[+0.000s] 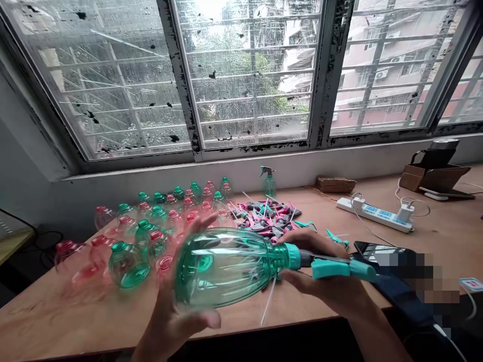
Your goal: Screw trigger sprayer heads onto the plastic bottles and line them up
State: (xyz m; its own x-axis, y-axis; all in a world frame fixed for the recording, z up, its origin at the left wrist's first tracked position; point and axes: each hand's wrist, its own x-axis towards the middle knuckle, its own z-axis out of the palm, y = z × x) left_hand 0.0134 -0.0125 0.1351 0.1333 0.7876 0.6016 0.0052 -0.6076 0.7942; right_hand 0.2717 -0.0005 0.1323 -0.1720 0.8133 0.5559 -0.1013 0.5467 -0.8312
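A clear green spray bottle (230, 266) lies sideways in the air above the table's front part, its base to the left. My left hand (181, 311) is wrapped round the base end, thumb in front. At the neck, my right hand (320, 271) grips near the teal collar (292, 255), with fingers behind and thumb below. The teal and grey trigger head (339, 269) is on the neck and points right. Beneath the bottle, a thin white dip tube (268, 301) sticks out over the table. Part of both hands is hidden behind the bottle and head.
Several green and pink bottles without heads (130, 264) stand at the left. Behind the held bottle lies a heap of pink, grey and teal trigger heads (264, 216). One spray bottle with a head (269, 183) stands by the wall. A power strip (377, 213) and phone (377, 254) lie right.
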